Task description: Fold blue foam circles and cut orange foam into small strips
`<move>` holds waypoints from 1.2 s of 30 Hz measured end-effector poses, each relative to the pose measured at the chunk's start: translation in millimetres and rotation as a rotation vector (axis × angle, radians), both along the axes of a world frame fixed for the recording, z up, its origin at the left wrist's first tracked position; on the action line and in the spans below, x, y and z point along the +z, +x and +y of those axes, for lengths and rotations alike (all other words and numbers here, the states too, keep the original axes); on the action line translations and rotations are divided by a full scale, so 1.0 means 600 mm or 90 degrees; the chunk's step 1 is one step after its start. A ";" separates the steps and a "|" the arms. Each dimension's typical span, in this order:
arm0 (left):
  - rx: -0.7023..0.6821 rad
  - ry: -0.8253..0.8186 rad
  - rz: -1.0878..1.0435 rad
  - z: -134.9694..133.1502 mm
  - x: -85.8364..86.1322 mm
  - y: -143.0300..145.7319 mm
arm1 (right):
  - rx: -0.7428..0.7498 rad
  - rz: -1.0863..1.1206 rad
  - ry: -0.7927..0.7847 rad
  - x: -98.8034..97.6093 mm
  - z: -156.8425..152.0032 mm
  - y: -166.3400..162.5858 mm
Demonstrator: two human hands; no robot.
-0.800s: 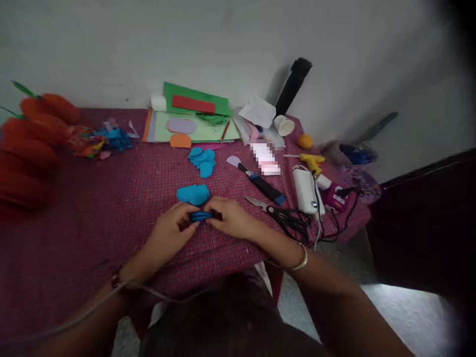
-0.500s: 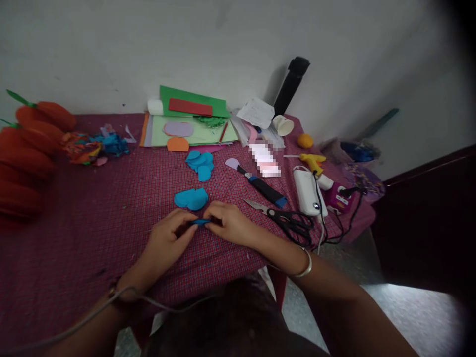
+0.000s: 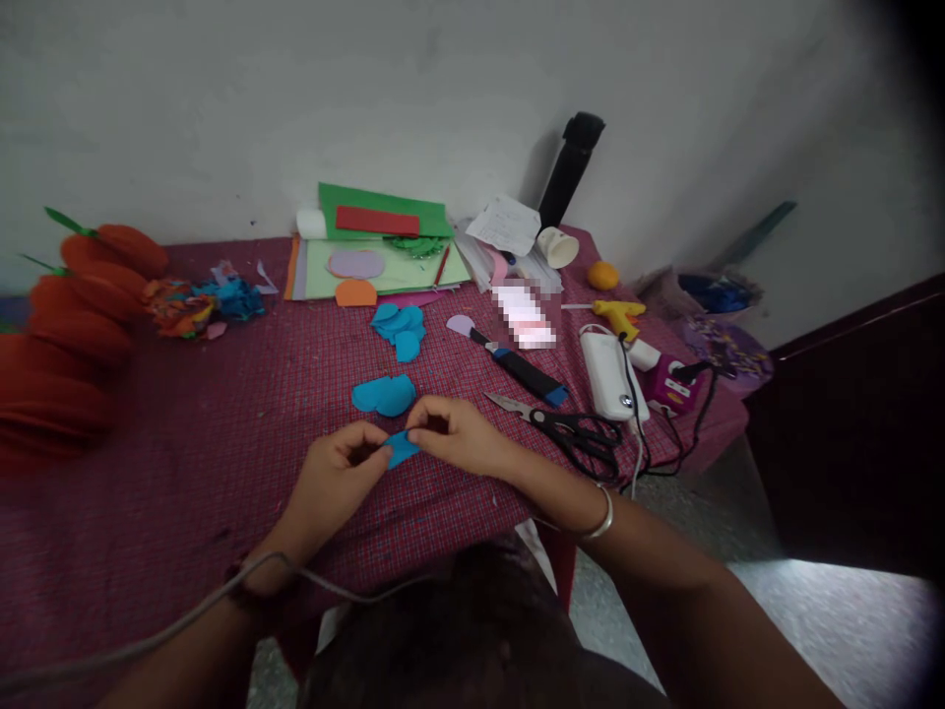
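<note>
Between my two hands is a small blue paper piece (image 3: 401, 450), held just above the checked tablecloth. My left hand (image 3: 341, 471) pinches its left end between thumb and fingers. The right end is pinched by my right hand (image 3: 456, 433), and the fingertips hide part of it. Just beyond my fingers lie blue paper cutouts (image 3: 385, 395) with rounded edges, overlapping one another. A second group of blue cutouts (image 3: 399, 327) rests farther back. Scissors (image 3: 568, 428) with black handles lie to the right of my right hand.
A box cutter (image 3: 528, 374), yellow glue gun (image 3: 618, 317), white power bank (image 3: 611, 369) and purple socket block (image 3: 673, 384) with cables are at right. Orange paper pumpkins (image 3: 66, 345) stand at left beside crumpled scraps (image 3: 181, 307). Coloured sheets (image 3: 420, 271) lie against the wall.
The blue paper piece has turned from nearly edge-on to showing more of its flat face. Both hands keep hold of it, and the view has shifted slightly.
</note>
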State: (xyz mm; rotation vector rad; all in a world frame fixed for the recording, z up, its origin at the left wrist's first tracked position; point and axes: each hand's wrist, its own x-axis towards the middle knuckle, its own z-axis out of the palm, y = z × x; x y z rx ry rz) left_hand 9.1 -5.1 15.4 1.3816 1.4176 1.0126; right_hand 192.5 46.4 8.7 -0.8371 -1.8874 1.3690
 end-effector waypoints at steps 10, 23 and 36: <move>0.091 -0.168 -0.436 -0.067 0.062 0.028 | 0.054 0.193 -0.177 0.044 -0.078 -0.001; 0.038 0.119 -0.315 -0.081 0.074 0.054 | -0.172 0.076 0.252 0.101 -0.121 0.014; -0.033 0.694 0.297 -0.022 0.153 -0.002 | -0.115 0.129 0.437 0.131 -0.032 0.015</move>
